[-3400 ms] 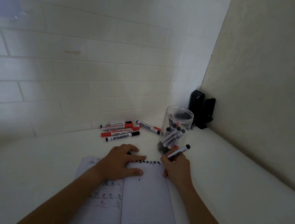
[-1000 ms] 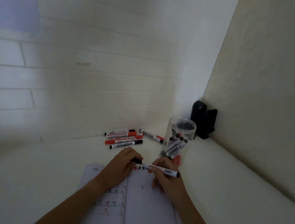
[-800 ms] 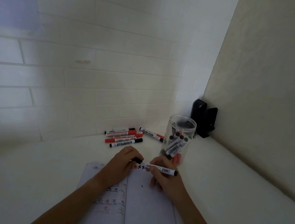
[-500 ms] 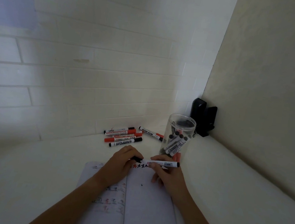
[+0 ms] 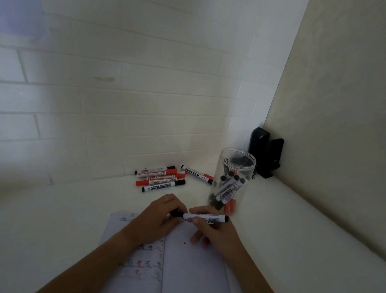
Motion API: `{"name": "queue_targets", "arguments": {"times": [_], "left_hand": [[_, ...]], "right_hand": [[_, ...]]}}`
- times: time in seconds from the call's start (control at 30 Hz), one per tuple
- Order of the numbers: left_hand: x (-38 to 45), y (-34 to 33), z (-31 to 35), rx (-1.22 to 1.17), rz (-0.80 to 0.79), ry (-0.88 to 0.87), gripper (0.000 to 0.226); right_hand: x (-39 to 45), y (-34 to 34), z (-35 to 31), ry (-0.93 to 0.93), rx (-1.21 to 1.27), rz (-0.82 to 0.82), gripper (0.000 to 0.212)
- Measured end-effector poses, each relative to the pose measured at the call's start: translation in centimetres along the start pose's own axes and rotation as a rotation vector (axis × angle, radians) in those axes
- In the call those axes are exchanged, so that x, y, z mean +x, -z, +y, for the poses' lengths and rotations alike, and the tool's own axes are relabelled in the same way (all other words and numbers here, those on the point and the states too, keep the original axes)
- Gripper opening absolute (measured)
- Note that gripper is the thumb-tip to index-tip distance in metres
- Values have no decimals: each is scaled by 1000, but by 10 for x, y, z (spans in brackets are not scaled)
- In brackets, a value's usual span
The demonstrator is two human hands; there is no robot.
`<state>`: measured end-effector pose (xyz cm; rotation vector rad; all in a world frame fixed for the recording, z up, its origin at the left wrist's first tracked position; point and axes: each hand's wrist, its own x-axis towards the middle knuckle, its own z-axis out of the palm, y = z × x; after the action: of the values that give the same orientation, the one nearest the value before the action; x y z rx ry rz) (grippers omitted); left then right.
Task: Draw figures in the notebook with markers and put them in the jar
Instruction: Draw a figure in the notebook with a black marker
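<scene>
Both hands cap one marker (image 5: 205, 217) | left hand (image 5: 159, 215) pinches cap, right hand (image 5: 213, 229) grips barrel | push straight until snug, then jar (image 5: 233, 179).

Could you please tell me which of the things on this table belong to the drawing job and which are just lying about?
Part of the job:
- black marker, held by left hand and right hand
- open notebook
- clear jar with markers inside
- loose markers by the wall

Just lying about:
- black stand in the corner
</scene>
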<state>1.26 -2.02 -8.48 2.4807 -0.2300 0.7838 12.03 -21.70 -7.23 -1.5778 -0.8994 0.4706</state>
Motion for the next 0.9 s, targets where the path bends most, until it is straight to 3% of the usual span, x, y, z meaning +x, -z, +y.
{"name": "queue_targets", "arguments": {"times": [0.23, 0.4, 0.5, 0.7, 0.9], "left_hand": [[1, -1, 3, 69, 119, 90, 9], [0, 3, 6, -45, 86, 80, 6], [1, 2, 3, -44, -4, 58, 21], [1, 3, -2, -87, -30, 58, 14], [1, 2, -3, -68, -7, 60, 18]], "right_hand": [[-1, 12, -5, 13, 175, 222, 8], [2, 10, 7, 36, -124, 83, 5], [2, 0, 15, 153, -372, -32, 8], [4, -4, 22, 238, -482, -59, 30], [7, -6, 26, 243, -560, -62, 34]]}}
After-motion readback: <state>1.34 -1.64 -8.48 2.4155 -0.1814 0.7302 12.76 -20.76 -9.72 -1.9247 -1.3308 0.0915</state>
